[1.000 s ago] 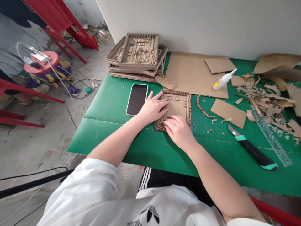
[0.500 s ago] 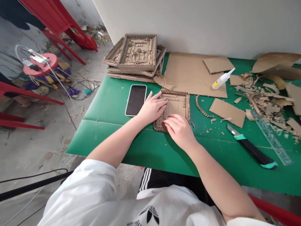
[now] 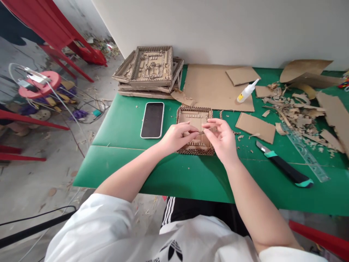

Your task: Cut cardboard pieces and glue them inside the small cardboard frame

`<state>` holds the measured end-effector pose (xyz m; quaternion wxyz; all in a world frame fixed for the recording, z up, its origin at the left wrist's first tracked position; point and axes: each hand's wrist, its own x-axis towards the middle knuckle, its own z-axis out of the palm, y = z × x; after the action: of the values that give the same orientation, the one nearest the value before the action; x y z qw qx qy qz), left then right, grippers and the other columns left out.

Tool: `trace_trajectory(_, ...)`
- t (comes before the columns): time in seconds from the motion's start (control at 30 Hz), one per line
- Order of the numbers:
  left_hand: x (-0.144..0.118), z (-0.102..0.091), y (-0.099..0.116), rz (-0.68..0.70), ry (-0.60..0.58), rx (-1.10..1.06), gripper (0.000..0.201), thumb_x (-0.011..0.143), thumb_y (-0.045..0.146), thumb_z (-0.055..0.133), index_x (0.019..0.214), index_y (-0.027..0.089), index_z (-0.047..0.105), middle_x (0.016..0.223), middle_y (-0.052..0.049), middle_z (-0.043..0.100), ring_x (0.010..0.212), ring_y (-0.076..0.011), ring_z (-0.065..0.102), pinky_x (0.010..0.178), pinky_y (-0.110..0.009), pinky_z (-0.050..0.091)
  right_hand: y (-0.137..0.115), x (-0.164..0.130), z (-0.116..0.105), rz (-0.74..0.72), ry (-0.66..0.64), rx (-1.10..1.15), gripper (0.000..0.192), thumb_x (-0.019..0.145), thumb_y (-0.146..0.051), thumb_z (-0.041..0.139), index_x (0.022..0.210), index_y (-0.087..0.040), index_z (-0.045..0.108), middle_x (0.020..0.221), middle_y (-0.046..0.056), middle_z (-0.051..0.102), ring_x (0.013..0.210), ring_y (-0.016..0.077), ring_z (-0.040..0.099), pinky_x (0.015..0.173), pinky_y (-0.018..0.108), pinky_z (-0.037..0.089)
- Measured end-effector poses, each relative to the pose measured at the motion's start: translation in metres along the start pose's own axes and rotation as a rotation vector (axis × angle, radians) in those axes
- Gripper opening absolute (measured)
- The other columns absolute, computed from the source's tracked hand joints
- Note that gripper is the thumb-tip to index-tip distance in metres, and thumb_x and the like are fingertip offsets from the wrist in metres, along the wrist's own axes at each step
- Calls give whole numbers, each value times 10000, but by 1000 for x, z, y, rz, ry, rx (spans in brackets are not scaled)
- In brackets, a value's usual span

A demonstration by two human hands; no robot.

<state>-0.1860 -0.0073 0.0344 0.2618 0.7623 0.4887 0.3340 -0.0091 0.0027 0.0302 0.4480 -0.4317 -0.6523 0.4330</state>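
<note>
A small square cardboard tray (image 3: pixel 194 151) with a corrugated rim lies on the green table in front of me. Short ridged strips line parts of its floor. Over its middle, my left hand (image 3: pixel 183 137) pinches one end of a small cardboard strip (image 3: pixel 201 133) between thumb and fingers. My right hand (image 3: pixel 223 140) meets it from the other side, thumb and fingertips closed on the strip's other end. The fingers hide part of the strip and the tray's centre. Just right of the tray, a thin corrugated strip (image 3: pixel 220 115) is partly covered by my right hand.
A phone (image 3: pixel 152 120) lies left of the tray, below stacked cardboard trays (image 3: pixel 152 67). Behind are a cardboard sheet (image 3: pixel 207 83) and a glue bottle (image 3: pixel 247 91). To the right lie a cardboard piece (image 3: pixel 255 127), a utility knife (image 3: pixel 285 165), a clear ruler (image 3: pixel 307 154) and scraps (image 3: pixel 294 118).
Both hands have lifted from the tray's left side and come together over its middle, now with a small strip between the fingertips. The tray sits straighter. The whole view has shifted slightly.
</note>
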Motion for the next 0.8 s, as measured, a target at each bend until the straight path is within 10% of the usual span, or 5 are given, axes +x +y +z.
trace_trajectory(0.2, -3, -3, 4, -96, -31, 16, 142, 796, 276, 560, 781, 175, 660, 724, -2, 671, 579, -85, 555, 551, -208, 443, -2, -1, -3, -233, -122, -322, 141, 824, -222, 586, 930, -220, 679, 900, 31, 697, 868, 157, 643, 803, 333, 550)
trace_trajectory(0.8, -2, -1, 0, -77, -3, -18, 111, 784, 251, 595, 779, 174, 675, 723, -7, 667, 640, -91, 565, 588, -202, 431, 1, -3, 1, -345, -52, -456, 74, 794, -201, 632, 832, -180, 692, 799, 34, 720, 717, 142, 659, 669, 266, 550)
